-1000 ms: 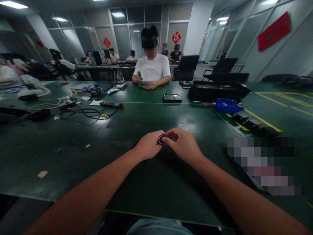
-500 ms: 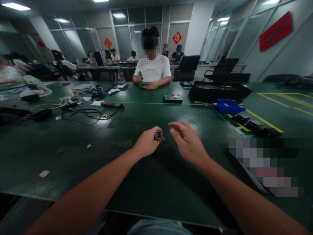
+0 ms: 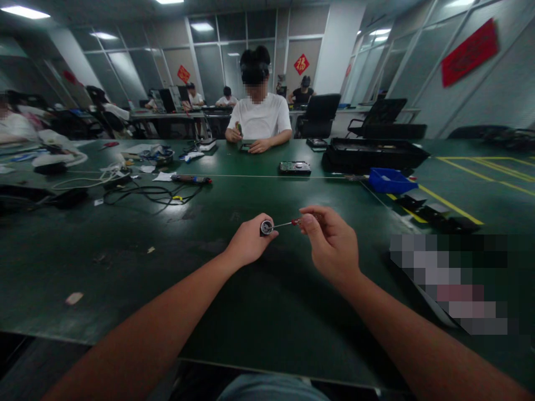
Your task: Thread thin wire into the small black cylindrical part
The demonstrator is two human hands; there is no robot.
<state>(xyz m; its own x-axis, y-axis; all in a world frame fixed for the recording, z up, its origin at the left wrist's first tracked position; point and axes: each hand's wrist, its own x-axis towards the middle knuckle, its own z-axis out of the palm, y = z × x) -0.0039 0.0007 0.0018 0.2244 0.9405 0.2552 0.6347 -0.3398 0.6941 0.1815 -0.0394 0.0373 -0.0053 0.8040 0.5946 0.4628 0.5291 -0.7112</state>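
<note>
My left hand (image 3: 248, 243) is closed around a dark cylinder (image 3: 266, 227), whose round open end has a silver rim and faces me. Most of the cylinder's body is hidden by the fingers. In my right hand (image 3: 332, 239) is a screwdriver (image 3: 296, 222) with a reddish handle and a thin metal shaft. The shaft points left, and its tip is at the rimmed end of the cylinder; I cannot tell whether it is inside or just in front. Both hands are above the green table (image 3: 234, 306).
A black cable (image 3: 154, 192) and a pen-like tool (image 3: 192, 179) lie left of centre. Ahead is a hard drive (image 3: 295, 167), with a black tray (image 3: 371, 156) and a blue bin (image 3: 390, 181) to its right. A co-worker (image 3: 261, 120) sits opposite.
The screwdriver now shows with its shaft reaching to the cylinder; before, it was mostly hidden in my right hand. That hand has turned and shifted slightly right. The left hand keeps its hold.
</note>
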